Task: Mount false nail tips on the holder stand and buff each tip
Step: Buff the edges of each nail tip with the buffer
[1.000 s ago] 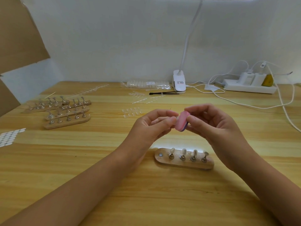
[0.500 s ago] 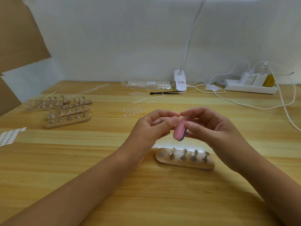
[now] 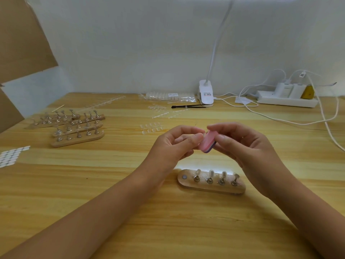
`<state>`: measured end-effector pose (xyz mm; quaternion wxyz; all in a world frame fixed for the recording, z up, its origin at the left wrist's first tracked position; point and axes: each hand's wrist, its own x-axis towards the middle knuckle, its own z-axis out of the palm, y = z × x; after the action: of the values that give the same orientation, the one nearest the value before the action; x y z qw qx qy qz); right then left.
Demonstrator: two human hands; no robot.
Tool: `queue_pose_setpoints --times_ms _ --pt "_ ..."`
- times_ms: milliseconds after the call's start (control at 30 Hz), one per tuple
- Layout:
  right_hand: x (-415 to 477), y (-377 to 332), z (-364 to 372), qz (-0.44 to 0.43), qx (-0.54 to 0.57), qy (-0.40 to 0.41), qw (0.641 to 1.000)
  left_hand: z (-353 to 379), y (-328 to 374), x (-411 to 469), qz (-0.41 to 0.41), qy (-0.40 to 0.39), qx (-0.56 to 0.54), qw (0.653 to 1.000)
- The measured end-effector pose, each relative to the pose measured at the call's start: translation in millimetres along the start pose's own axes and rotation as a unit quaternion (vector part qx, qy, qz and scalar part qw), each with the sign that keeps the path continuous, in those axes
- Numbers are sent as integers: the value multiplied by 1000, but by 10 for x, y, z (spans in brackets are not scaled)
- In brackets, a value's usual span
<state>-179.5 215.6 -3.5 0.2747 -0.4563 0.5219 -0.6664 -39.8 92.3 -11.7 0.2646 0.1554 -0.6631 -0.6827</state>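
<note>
My right hand (image 3: 246,146) pinches a small pink buffer block (image 3: 208,142) with a purple underside. It is held above the table centre. My left hand (image 3: 175,144) has its thumb and fingers pinched together against the buffer's left face; whatever it holds is hidden by the fingertips. Below both hands a wooden holder stand (image 3: 211,184) lies on the table. It carries several metal pegs with clear nail tips (image 3: 211,173), and its leftmost spot shows only a bare magnet.
More wooden stands (image 3: 78,128) with pegs sit at the left. Loose clear nail tips (image 3: 151,128) lie behind my hands, white sticker dots (image 3: 11,156) at the far left. A bag of tips (image 3: 169,96), a black tool (image 3: 188,106), a clip lamp (image 3: 205,94) and a power strip (image 3: 287,98) with cables line the back.
The buffer slid down against my left fingertips, then came back up a little. Both hands stayed in the same place above the stand.
</note>
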Motion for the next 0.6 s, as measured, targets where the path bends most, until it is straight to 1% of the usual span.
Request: queue_pose_setpoints --times_ms 67,167,300,400,533,600 --pt "-2 10 14 -1 -9 1 1000 0 4 2 -1 0 -1 1000" --pt "7 3 13 -17 7 42 999 5 16 3 -4 -4 -5 1000" --pt "1 4 17 -8 -12 21 1000 12 11 0 -10 -6 -5 1000" --pt "3 2 6 -20 -4 50 999 19 19 -3 -12 -7 -12 1000" --pt "-10 -7 24 -12 -20 5 1000 19 26 -8 -10 -11 -16 1000" --pt "-7 -10 28 -16 -14 25 999 17 31 -9 -10 -12 -16 1000"
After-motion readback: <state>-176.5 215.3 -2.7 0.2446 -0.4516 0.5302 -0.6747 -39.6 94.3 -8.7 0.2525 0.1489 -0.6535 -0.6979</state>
